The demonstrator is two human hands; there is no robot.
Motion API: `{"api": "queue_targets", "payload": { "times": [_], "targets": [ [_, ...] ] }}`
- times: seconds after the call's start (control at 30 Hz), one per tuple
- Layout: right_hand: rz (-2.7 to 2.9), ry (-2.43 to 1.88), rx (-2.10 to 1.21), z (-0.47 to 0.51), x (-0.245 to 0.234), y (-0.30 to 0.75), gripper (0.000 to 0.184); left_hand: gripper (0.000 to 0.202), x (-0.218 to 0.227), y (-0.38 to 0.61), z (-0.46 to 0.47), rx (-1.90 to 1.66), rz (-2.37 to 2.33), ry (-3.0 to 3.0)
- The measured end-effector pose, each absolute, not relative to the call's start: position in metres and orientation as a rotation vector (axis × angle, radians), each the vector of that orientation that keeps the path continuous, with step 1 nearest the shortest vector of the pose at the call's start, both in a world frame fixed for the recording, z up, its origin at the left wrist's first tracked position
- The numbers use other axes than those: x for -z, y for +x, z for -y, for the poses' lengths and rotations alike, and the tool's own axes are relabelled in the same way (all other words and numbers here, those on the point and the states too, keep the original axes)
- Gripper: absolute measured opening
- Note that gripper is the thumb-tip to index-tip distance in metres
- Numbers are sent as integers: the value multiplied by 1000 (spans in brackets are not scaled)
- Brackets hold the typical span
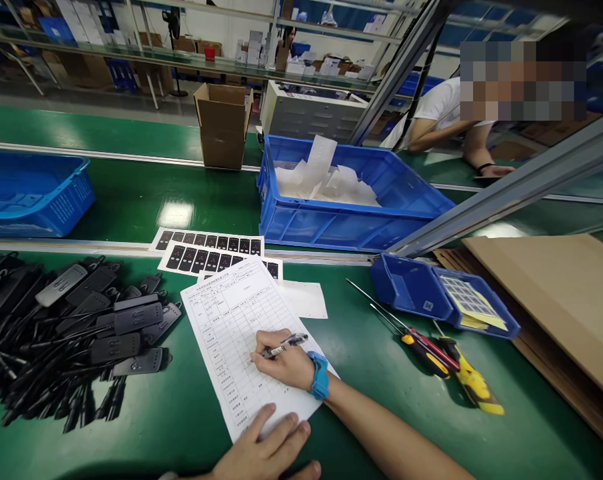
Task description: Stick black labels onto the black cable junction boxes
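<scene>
Right hand [278, 362] pinches a pen [294, 341] over the form [221, 327]; left hand [264, 450], fingers apart, presses its six o'clock edge. Black cables [76, 323] crowd nine, screwdrivers [435, 349] three, a crate [321, 230] one o'clock.

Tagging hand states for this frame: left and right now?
Left hand: open, resting on the near edge of the white printed paper form.
Right hand: closed, holding a slim black-and-white pen.
</scene>
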State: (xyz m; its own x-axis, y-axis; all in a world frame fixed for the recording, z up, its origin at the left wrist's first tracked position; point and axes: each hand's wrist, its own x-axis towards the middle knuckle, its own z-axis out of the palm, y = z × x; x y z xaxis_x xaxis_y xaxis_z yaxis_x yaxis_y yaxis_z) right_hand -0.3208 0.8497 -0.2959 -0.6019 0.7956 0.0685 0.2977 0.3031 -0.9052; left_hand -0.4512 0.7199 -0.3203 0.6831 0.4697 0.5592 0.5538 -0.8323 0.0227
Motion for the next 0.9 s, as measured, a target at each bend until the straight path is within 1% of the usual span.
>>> {"api": "queue_targets", "payload": {
  "times": [0.07, 0.17, 0.23, 0.33, 0.43, 0.53, 0.7, 0.9],
  "targets": [
    [1985, -980, -1363, -851, 298, -319, 24, 28, 320, -451, -720, 854, 841, -2741],
    [1703, -1044, -1625, -857, 300, -312, 27, 29, 318, -454, -721, 793, 813, -2758],
    [1535, -1089, -1694, -863, 297, -307, 29, 30, 315, -457, -722, 740, 788, -2762],
    [1547, -1142, -1565, -870, 289, -299, 27, 31, 310, -460, -724, 701, 768, -2757],
    [1730, -1135, -1413, -871, 285, -296, 22, 33, 308, -461, -724, 700, 778, -2753],
    [1873, -1130, -1333, -867, 290, -297, 18, 34, 312, -461, -723, 690, 783, -2752],
    [1949, -1120, -1257, -863, 304, -297, 21, 37, 318, -463, -720, 638, 766, -2768],
    [1997, -1063, -1233, -866, 307, -297, 23, 34, 325, -462, -717, 622, 793, -2765]
  ]
}}
